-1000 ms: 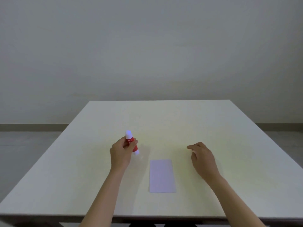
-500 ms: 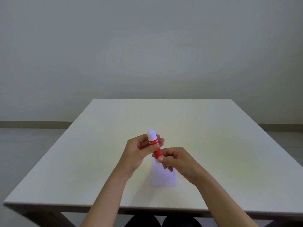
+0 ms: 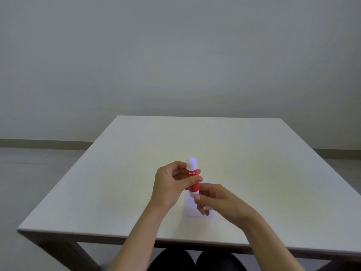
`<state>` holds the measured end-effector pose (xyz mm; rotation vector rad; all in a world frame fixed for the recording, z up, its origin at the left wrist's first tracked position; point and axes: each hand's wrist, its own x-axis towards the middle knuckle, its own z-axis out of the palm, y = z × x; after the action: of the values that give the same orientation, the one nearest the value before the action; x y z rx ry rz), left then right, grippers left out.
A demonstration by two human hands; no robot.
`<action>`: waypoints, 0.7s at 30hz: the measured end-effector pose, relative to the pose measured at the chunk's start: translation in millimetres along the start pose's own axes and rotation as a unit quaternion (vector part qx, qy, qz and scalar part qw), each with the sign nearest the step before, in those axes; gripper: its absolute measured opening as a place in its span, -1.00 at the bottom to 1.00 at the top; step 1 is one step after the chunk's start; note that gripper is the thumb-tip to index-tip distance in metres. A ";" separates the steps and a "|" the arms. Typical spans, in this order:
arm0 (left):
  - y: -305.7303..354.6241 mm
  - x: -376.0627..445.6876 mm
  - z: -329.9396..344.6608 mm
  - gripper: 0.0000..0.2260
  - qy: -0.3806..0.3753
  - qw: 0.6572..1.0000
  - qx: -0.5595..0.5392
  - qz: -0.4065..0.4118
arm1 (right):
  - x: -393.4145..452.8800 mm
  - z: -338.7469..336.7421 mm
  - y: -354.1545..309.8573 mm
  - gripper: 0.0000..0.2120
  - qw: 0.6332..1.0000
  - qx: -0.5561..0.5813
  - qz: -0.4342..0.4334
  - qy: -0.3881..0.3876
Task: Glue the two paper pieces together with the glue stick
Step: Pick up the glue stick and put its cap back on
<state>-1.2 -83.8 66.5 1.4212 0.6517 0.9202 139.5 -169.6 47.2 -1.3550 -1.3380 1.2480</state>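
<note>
A red glue stick (image 3: 192,176) with a white rounded end stands almost upright above the table, held around its middle by my left hand (image 3: 172,184). My right hand (image 3: 216,198) pinches the white lower end of the same stick with thumb and fingers. Under both hands a pale rectangular paper (image 3: 190,209) lies flat on the table, mostly hidden by my right hand. I see only one sheet; whether a second lies on it I cannot tell.
The white table (image 3: 254,173) stretches far to the back and to both sides. Its near edge runs just under my forearms. A grey floor and a plain wall lie beyond.
My left hand carried the glue stick from the left to above the paper. My right hand came in from the right and took its lower end. The stick now stands more upright.
</note>
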 end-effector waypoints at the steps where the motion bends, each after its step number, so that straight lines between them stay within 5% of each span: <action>1: 0.9 -0.7 -1.3 -0.85 -0.006 1.000 -0.011 -0.004 | -2.3 -3.1 -1.6 -0.80 1.000 0.010 -0.004 -0.021; 5: 1.5 -3.6 -3.7 -0.86 -0.002 1.000 -0.031 -0.002 | 2.7 0.2 -2.4 -0.81 0.999 -0.006 0.004 0.052; 9: -5.2 -4.8 -1.4 -0.84 0.031 0.999 0.000 -0.007 | 12.0 21.7 0.5 -0.71 0.972 -0.072 0.029 0.221; 12: -8.3 -5.7 0.8 -0.85 0.083 0.994 0.068 0.002 | 14.1 43.1 7.4 -0.64 0.879 -0.361 0.051 0.306; 14: -8.8 -6.9 2.2 -0.86 0.110 0.987 0.117 0.014 | 11.8 50.6 11.2 -0.66 0.832 -0.458 0.044 0.310; 18: -8.8 -7.9 -1.0 -0.85 0.139 0.970 0.196 0.040 | 5.4 45.1 9.3 -0.71 0.914 -0.331 0.022 0.234; 21: -7.6 -9.5 -12.8 -0.80 0.092 0.964 0.245 0.056 | -8.0 19.0 1.8 -0.75 0.975 -0.086 0.062 0.195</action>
<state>-15.8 -84.3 56.6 1.8372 0.9968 1.0319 121.5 -179.2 43.3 -1.7246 -1.1152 0.8953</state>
